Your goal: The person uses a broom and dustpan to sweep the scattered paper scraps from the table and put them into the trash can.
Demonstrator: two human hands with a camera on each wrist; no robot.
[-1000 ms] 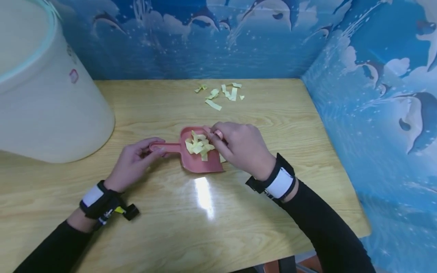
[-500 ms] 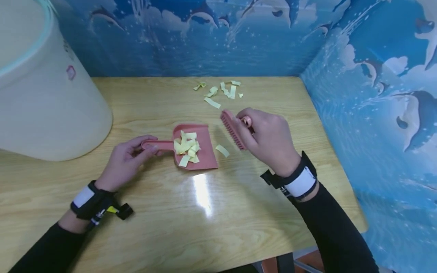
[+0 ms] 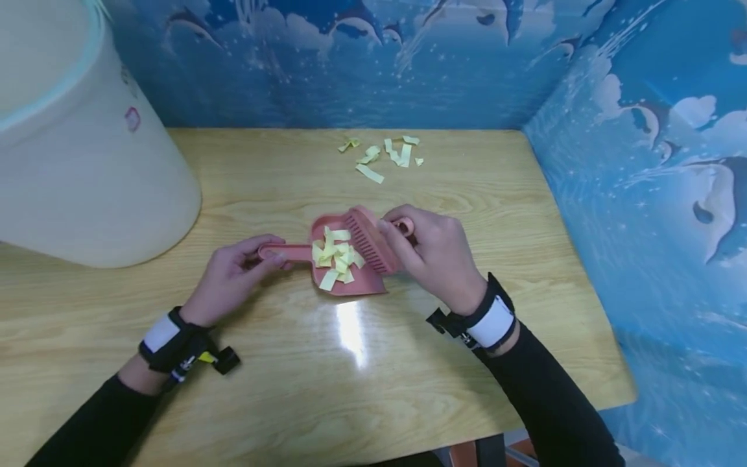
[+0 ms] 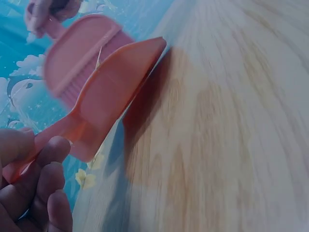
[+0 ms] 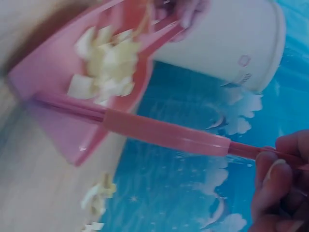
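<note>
Pink dustpan [image 3: 349, 263] between left hand [image 3: 229, 275] and right hand [image 3: 434, 253]

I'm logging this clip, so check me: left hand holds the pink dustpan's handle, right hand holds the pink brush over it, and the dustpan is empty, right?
Not quite: the dustpan is not empty. The head view shows a pile of yellow paper scraps in it. The rest stands: the left hand holds its handle, and the right hand holds the pink brush over it.

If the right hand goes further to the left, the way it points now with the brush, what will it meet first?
Most likely the paper scraps heaped in the dustpan: the brush in the right hand sits at their right edge. Past them is the dustpan's back wall. Depth is hard to judge.
</note>
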